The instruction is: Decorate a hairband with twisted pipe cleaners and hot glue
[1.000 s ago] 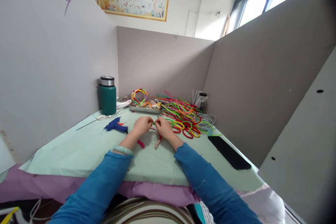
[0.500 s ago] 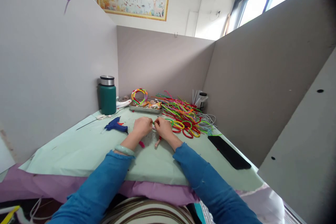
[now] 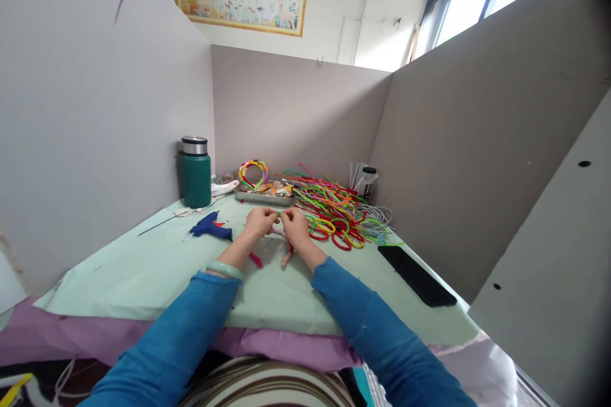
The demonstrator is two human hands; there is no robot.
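Both my hands meet above the middle of the table, fingertips nearly together. My left hand (image 3: 260, 221) pinches one end of a short green piece, which looks like a pipe cleaner (image 3: 279, 213). The other end is pinched by my right hand (image 3: 294, 226); most of the piece is hidden by the fingers. Below the hands lies a pale pink and red fuzzy strip (image 3: 286, 260), partly covered by my right hand. A magenta fuzzy end (image 3: 256, 260) sticks out beneath my left wrist.
A blue glue gun (image 3: 210, 227) lies left of my hands, near a green bottle (image 3: 196, 179). Behind are a metal tray (image 3: 265, 200) with small parts and a multicoloured ring (image 3: 253, 173). Colourful pipe cleaners (image 3: 334, 200) are heaped to the right, beyond a black flat object (image 3: 417, 276).
Both hands have risen slightly away from me and drawn a little apart, so the green piece shows more between the fingertips. More of the magenta end is visible.
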